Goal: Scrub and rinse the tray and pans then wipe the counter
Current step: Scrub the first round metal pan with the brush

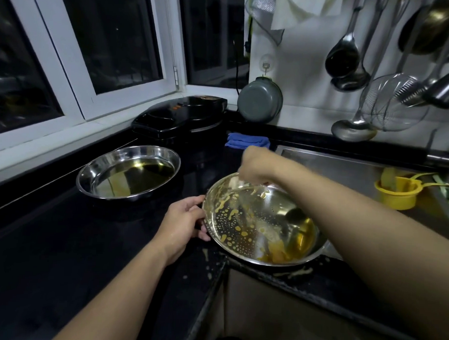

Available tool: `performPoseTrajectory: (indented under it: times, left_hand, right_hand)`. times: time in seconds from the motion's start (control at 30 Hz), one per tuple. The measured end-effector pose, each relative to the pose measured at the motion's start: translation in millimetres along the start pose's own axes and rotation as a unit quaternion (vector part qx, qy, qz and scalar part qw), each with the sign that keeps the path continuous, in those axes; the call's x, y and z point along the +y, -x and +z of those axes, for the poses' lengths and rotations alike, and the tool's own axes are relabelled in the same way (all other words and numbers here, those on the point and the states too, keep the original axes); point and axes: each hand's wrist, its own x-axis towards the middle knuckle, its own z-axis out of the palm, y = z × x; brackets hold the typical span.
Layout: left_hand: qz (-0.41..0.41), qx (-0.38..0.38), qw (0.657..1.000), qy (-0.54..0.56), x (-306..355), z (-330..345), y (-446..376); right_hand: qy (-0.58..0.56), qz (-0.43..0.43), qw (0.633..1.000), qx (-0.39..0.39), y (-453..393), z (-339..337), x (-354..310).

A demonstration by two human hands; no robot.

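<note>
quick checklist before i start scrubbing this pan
1. Left hand steadies the near pan by its rim: ok.
2. Pan tilted toward the sink, so residue pools low: ok.
3. Scrubber in right hand: cannot tell, blurred.
4. Second pan clear of the work: ok.
5. Counter edge clean: not ok, splatter beside the pan.
6. Blue cloth within reach for wiping: ok.

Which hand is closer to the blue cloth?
The right hand. It is at the far rim of the dirty pan, just in front of the blue cloth. The left hand grips the pan's near-left rim, farther from the cloth.
</note>
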Motion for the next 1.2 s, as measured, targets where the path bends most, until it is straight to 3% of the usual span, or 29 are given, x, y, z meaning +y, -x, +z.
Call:
performPoseTrajectory:
  times: [0.2, 0.37, 0.6, 0.67, 0.77, 0.83, 1.03, 1.2]
  left_hand:
    - [0.008, 0.004, 1.0, 0.021, 2, 2, 1]
    - [0.002, -0.006, 1.0, 0.008, 3, 3, 2]
    - [0.005, 0.002, 1.0, 0.02, 3, 3, 1]
    - [0.004, 0.005, 1.0, 0.021, 2, 4, 0]
    - [0.006, 0.002, 1.0, 0.015, 2, 5, 2]
    - [0.01, -0.003, 1.0, 0.009, 3, 6, 1]
    - [0.004, 0.009, 1.0, 0.001, -1, 0, -4]
    - [0.002, 0.01, 1.0, 0.002, -2, 0, -6]
  right_hand:
    - [-0.027, -0.074, 0.982, -0.173, 17, 5, -25]
    - [-0.003, -0.035, 0.997, -0.063, 6, -3, -7]
    - [0.086, -0.133, 0.953, -0.259, 41, -8, -19]
    - [0.081, -0.122, 0.958, -0.245, 37, -20, -19]
    - [0.102, -0.13, 0.978, -0.124, 31, -17, -36]
    - [0.14, -0.148, 0.975, -0.088, 31, -9, -49]
    - [0.199, -0.118, 0.949, -0.213, 39, -6, -43]
    - [0.184, -0.123, 0.963, -0.156, 37, 3, -40]
